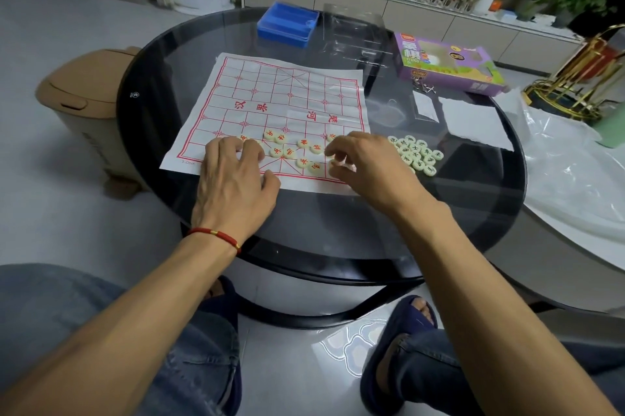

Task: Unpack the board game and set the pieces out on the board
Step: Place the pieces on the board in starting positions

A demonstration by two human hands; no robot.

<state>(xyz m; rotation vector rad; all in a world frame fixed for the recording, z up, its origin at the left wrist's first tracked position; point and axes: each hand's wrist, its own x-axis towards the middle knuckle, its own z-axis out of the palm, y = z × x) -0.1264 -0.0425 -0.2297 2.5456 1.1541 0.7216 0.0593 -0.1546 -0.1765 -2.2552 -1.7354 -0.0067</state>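
Paper board (267,101) spread flat on the round glass table (169,84), long red grid running near to far. Red-lettered pieces (297,148) bunched loosely on the near rows, none sitting square on the line crossings as far as visible. Dark-lettered pieces (416,153) heaped in a tight pile off the board, just beside its near right corner.

Left hand (236,179) palm down on the near left part of the board, fingers spread and relaxed, tips touching or covering a couple of red pieces, nothing actually gripped. Right hand (362,162) hovering at the near right edge, fingers curled down toward a piece at about the last row; looks like a pinch on one small disc, but too blurred to call.

Key relation: red cluster lying between the two hands, directly far of both sets of fingertips, roughly equal reach. Dark pile sitting right of the right hand, well apart from the left, so clearly a right-hand job. Discs round, so no long axis to worry about, just a straight-down pinch.

Purple game box (449,64) and blue case (287,23) parked at the far side, already emptied by the look of it.
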